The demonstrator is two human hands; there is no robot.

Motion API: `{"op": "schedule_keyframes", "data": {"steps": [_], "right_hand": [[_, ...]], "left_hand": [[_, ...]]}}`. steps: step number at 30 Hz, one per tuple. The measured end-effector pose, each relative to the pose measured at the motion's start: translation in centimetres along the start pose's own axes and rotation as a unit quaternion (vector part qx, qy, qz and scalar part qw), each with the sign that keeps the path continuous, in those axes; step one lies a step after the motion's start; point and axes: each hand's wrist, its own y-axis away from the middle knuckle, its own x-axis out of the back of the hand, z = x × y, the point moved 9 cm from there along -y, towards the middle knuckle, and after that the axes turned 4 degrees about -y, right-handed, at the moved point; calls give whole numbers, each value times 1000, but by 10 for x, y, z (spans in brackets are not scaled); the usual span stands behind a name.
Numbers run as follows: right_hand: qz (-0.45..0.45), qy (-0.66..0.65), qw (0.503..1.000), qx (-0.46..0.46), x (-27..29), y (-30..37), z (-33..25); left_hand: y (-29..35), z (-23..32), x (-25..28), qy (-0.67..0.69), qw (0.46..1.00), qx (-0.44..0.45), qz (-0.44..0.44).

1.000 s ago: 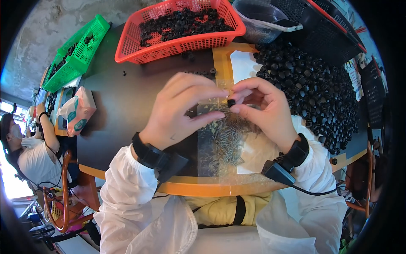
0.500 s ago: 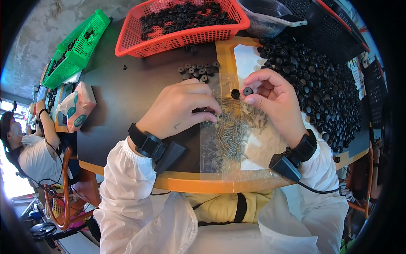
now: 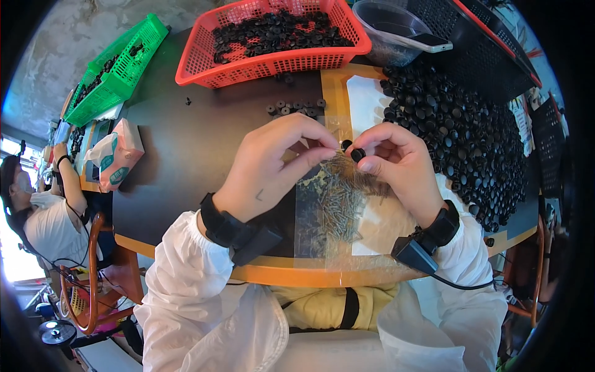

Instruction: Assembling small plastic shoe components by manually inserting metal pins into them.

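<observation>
My left hand (image 3: 279, 158) pinches a small, thin metal screw (image 3: 339, 150) between thumb and fingertips, its tip close to the black parts at my right hand. Between the thumb and index finger of my right hand (image 3: 400, 158) is a small round black knob (image 3: 357, 155). A second black round piece (image 3: 346, 144) shows right beside it; whether it is held too, I cannot tell. Beneath both hands lies a heap of loose metal screws (image 3: 341, 208) on a clear plastic sheet. Several black round pieces with centre holes (image 3: 300, 106) sit just beyond my left hand.
A large pile of black knobs (image 3: 452, 136) covers the right side. Farther back stand a red basket (image 3: 279, 64) of black parts, a clear tub (image 3: 387, 46) with a phone (image 3: 427, 42) on it, and black crates. On the left are a tissue pack (image 3: 123, 155), a green basket (image 3: 127, 80) and another person (image 3: 56, 217).
My left hand has risen from the screws with one in its pinch and has come up to my right hand. The knob in my right hand has turned and moved slightly nearer.
</observation>
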Motion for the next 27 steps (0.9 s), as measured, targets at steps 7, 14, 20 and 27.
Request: {"op": "schedule_keyframes", "data": {"steps": [7,14,20,27], "right_hand": [[10,10,1000,0,1,2,0],[18,46,999,11,0,3,-2],[34,169,982,79,-1,6,-15],[13,311,938,156,-15,8,-36]], "left_hand": [[2,8,-10,16,1000,-21,-2],[4,7,-10,10,1000,-1,-3],[5,5,-14,7,1000,-6,-12],[6,8,-14,-12,999,-45,5]]}}
